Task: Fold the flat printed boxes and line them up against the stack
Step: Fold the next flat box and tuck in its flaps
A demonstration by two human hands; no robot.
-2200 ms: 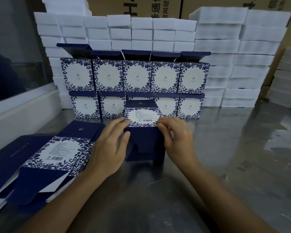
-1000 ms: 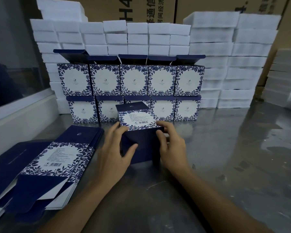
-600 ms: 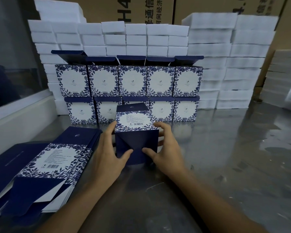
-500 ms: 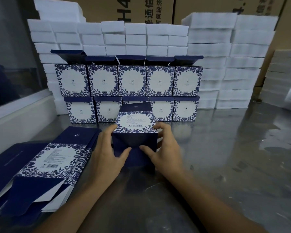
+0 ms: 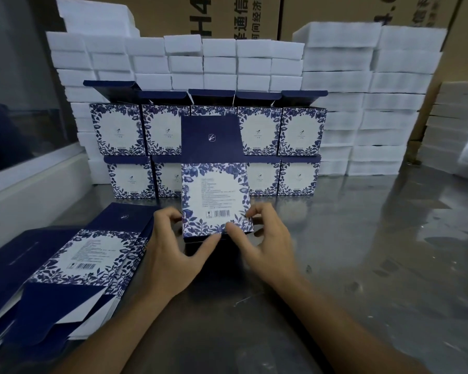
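Stainless steel desk (image 5: 362,265) before us, backed by white foam blocks (image 5: 335,63) and two rows of folded blue-and-white boxes (image 5: 300,130) along its far edge, with flat printed boxes (image 5: 87,255) piled at its near left corner. At the desk's middle we hold one box (image 5: 215,198) upright, left hand (image 5: 170,255) and right hand (image 5: 260,247) curled round its lower corners, thumbs pinching its bottom edge. Half a second ago it lay tipped with our thumbs on its dark base flaps; now it stands, lid flap raised, so we judge the base closed and the box ready to join the rows.
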